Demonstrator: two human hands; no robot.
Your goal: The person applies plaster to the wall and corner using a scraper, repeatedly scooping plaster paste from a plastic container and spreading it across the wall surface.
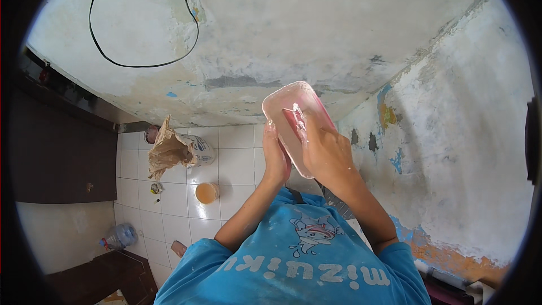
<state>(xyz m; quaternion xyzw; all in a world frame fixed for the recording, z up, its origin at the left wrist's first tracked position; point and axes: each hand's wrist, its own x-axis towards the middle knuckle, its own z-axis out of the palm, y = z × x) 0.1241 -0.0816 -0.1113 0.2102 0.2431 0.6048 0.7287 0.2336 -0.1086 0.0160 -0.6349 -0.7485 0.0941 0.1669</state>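
I hold a pink, rounded rectangular tub (278, 100) in front of my chest, its inside smeared with white paste. My left hand (275, 155) is wrapped round the tub's left side, with the thumb up at the rim. Inside the tub, my right hand (330, 155) grips a scraper (298, 121) coated with white paste. The scraper's blade edge lies against the tub's inner surface, and its handle is largely hidden by my fingers. White specks of paste mark both hands.
Patchy, peeling walls (339, 28) meet in a corner ahead and to the right. On the tiled floor at left stand an open paper-lined sack (169, 152), a small bucket of tan liquid (207, 193) and a large water bottle (121, 236). A black cable (138, 66) hangs at upper left.
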